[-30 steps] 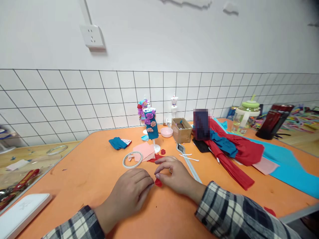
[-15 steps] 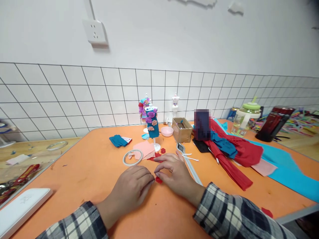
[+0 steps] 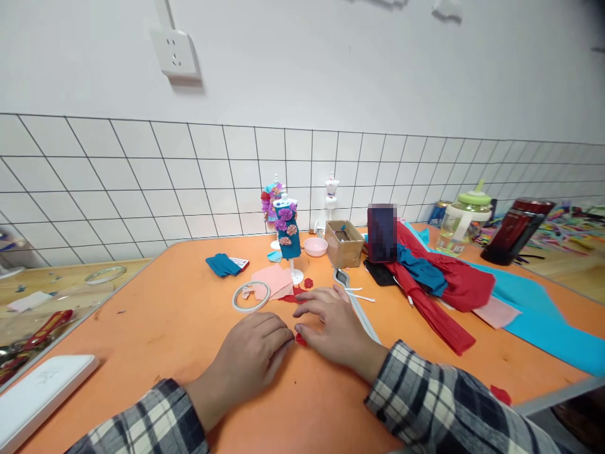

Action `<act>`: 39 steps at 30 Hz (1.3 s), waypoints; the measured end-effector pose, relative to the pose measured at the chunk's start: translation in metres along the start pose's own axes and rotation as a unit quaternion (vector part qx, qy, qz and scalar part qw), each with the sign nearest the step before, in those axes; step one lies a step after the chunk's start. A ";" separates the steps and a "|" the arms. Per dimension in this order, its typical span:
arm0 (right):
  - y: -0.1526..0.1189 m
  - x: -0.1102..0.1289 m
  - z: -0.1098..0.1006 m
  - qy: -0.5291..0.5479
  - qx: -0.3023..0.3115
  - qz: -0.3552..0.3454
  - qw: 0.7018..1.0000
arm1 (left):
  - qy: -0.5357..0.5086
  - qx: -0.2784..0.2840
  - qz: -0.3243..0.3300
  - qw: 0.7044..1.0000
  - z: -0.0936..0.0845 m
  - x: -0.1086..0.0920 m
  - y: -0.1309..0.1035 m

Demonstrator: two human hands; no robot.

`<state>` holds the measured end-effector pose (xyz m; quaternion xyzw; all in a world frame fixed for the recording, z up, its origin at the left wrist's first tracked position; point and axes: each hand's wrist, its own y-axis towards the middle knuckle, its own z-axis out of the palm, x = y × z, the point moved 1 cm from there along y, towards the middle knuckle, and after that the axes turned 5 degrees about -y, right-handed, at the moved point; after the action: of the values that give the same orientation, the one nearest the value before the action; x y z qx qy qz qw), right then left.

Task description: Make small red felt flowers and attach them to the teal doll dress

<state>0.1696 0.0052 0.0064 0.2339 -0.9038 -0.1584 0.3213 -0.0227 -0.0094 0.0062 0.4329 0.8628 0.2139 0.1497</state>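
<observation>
My left hand (image 3: pixel 253 353) rests on the orange table with its fingers curled together, the tips at the edge of a small red paper piece (image 3: pixel 301 340). Most of that piece is hidden between the two hands. Opposite, my right hand (image 3: pixel 333 325) arches over it, thumb and fingers apart, the thumb close above the red piece. Beyond the fingers lie red scraps (image 3: pixel 297 294) and a small red paper flower (image 3: pixel 309 283). A small mannequin in a blue dress with purple and pink flowers (image 3: pixel 288 230) stands behind them.
Left of centre lie a tape roll (image 3: pixel 235 302), pink paper (image 3: pixel 271 275) and folded blue paper (image 3: pixel 222 265). Behind are a pink bowl (image 3: pixel 315 248) and cardboard box (image 3: pixel 344 252). A phone (image 3: pixel 382 233), red paper (image 3: pixel 466 284), a jug (image 3: pixel 460 224) and dark flask (image 3: pixel 517 232) occupy the right.
My right thumb and fingers have spread slightly apart, lifting a little from the red piece. My left hand stays almost still. The whole view has shifted slightly.
</observation>
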 end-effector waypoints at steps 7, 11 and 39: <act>0.001 0.000 0.000 0.040 0.020 -0.001 0.999 | 0.000 0.015 -0.030 0.999 0.002 0.003 -0.003; 0.000 0.000 0.002 0.039 0.010 -0.021 0.999 | -0.020 0.029 -0.055 0.998 0.004 0.004 -0.003; -0.009 0.010 0.006 -0.141 -0.093 -0.209 0.963 | -0.384 -0.044 -0.359 0.850 0.012 0.005 0.005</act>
<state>0.1617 -0.0066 0.0035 0.3623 -0.8523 -0.3365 0.1705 -0.0166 -0.0001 -0.0024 0.1337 0.8216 -0.0004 0.5542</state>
